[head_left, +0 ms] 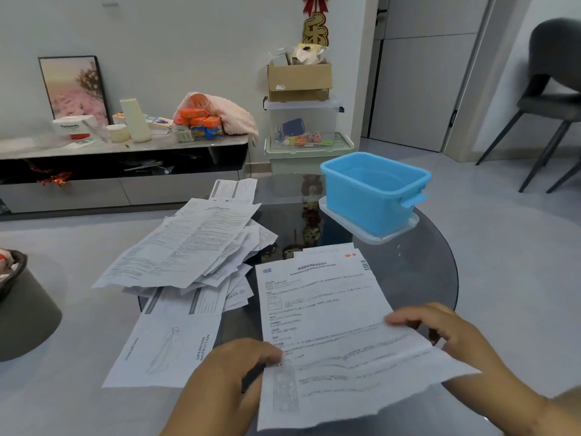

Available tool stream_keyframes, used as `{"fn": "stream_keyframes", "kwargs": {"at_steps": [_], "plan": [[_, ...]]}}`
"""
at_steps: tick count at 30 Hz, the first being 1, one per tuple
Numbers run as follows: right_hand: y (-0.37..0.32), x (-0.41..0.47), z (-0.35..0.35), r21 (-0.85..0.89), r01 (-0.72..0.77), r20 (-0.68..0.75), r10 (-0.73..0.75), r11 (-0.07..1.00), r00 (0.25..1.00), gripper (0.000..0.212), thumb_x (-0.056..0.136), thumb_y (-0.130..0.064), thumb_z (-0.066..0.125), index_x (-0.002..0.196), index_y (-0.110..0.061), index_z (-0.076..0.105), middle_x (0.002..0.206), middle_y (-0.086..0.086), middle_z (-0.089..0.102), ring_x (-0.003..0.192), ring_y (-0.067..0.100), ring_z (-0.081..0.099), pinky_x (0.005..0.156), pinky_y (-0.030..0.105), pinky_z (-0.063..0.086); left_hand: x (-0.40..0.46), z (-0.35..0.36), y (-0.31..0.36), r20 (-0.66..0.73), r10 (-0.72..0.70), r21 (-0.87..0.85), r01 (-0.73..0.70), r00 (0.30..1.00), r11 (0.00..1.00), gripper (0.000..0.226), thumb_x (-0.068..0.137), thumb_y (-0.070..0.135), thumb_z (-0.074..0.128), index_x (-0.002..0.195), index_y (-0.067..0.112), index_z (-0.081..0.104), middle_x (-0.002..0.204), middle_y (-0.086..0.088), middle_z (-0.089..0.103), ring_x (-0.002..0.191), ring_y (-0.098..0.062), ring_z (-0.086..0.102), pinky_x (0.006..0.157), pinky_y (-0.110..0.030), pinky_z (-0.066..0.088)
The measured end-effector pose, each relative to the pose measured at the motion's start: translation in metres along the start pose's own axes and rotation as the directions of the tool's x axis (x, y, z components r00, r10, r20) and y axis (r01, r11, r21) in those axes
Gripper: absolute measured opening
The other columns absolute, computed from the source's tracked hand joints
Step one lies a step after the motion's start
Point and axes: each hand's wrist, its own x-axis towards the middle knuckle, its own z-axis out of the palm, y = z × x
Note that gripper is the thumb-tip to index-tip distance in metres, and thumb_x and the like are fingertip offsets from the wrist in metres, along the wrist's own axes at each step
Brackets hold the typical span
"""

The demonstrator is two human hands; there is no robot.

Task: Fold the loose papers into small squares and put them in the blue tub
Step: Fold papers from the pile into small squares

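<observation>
Head view, sheet in hand: one printed sheet (327, 322) lies lengthwise toward the person, its far end on the dark glass desk (418, 272), its near end lifted and creased.
Left hand (232, 369): grips the sheet's left edge, thumb on top, fingers underneath (not visible).
Right hand (440, 328): pinches the sheet's right edge, fingers curled over the top face.
Loose papers (195, 247): an untidy overlapping pile on the left part of the desk, all unfolded; several hang past the rim.
Instruction sheet (166, 341): lowest of the pile, nearest the person, with a line drawing and the words "OPERATION INSTRUCTION".
Blue tub (374, 190): upright on the far right of the desk, well apart from both hands; what shows of its inside holds no paper.
Clear lid (405, 229): lies flat beneath the tub.
Background: a low cabinet (125, 146) along the wall carrying packets and containers; stacked storage bins (305, 133) topped by a cardboard box (298, 80); a grey chair (553, 89) at far right.
</observation>
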Motion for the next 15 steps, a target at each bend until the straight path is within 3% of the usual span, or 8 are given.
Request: {"fn": "stream_keyframes", "kwargs": {"at_steps": [2, 4, 7, 9, 12, 15], "plan": [[0.001, 0.003, 0.002, -0.014, -0.004, 0.026, 0.004, 1.0, 1.0, 0.039, 0.059, -0.047, 0.061, 0.097, -0.054, 0.064, 0.102, -0.023, 0.058, 0.092, -0.001, 0.058, 0.073, 0.006, 0.042, 0.005, 0.0, 0.007, -0.004, -0.027, -0.125, 0.026, 1.0, 0.992, 0.026, 0.078, 0.024, 0.072, 0.086, 0.048, 0.066, 0.099, 0.031, 0.062, 0.094, 0.012, 0.055, 0.078, -0.004, 0.042], [-0.006, 0.007, 0.003, 0.008, -0.051, -0.004, 0.051, 0.999, 0.999, 0.02, 0.068, -0.036, 0.065, 0.084, -0.048, 0.069, 0.092, -0.015, 0.062, 0.087, 0.0, 0.059, 0.071, 0.006, 0.042, 0.003, 0.001, 0.008, -0.115, 0.002, -0.132, -0.017, 0.993, 0.991, 0.044, 0.07, 0.027, 0.076, 0.09, 0.061, 0.057, 0.098, 0.038, 0.057, 0.092, 0.01, 0.055, 0.074, -0.003, 0.041], [-0.012, 0.01, 0.005, -0.037, -0.079, -0.032, 0.078, 0.996, 0.996, 0.037, 0.081, -0.018, 0.071, 0.062, -0.048, 0.062, 0.074, -0.004, 0.059, 0.077, -0.002, 0.054, 0.062, 0.006, 0.039, 0.003, 0.004, 0.015, -0.184, -0.032, -0.114, 0.011, 0.982, 0.993, 0.048, 0.069, 0.028, 0.081, 0.086, 0.063, 0.055, 0.088, 0.03, 0.062, 0.091, 0.012, 0.052, 0.074, -0.002, 0.038], [-0.013, 0.014, 0.006, -0.079, -0.106, -0.034, 0.103, 0.991, 0.994, 0.033, 0.082, -0.019, 0.07, 0.063, -0.044, 0.06, 0.072, -0.002, 0.058, 0.073, -0.001, 0.052, 0.059, 0.007, 0.038, 0.007, 0.006, 0.017, -0.228, -0.045, -0.089, 0.025, 0.973, 0.996, 0.059, 0.068, 0.025, 0.082, 0.078, 0.072, 0.049, 0.081, 0.026, 0.062, 0.09, 0.018, 0.048, 0.073, -0.001, 0.036], [-0.013, 0.018, 0.008, -0.064, -0.157, -0.053, 0.153, 0.986, 0.987, 0.019, 0.084, -0.02, 0.068, 0.072, -0.035, 0.066, 0.074, -0.013, 0.063, 0.073, -0.001, 0.055, 0.06, 0.008, 0.04, 0.01, 0.007, 0.016, -0.233, -0.041, -0.059, 0.028, 0.972, 0.998, 0.036, 0.073, 0.028, 0.078, 0.066, 0.056, 0.057, 0.077, 0.021, 0.06, 0.095, 0.01, 0.046, 0.073, -0.005, 0.035], [-0.016, 0.022, 0.01, -0.022, -0.2, -0.085, 0.198, 0.98, 0.977, 0.007, 0.084, -0.022, 0.067, 0.083, -0.029, 0.068, 0.074, -0.018, 0.067, 0.07, -0.002, 0.057, 0.058, 0.008, 0.042, 0.014, 0.01, 0.013, -0.254, -0.057, -0.062, 0.043, 0.966, 0.997, 0.014, 0.08, 0.034, 0.07, 0.075, 0.039, 0.058, 0.082, 0.016, 0.056, 0.09, 0.003, 0.047, 0.072, -0.009, 0.036]]}}
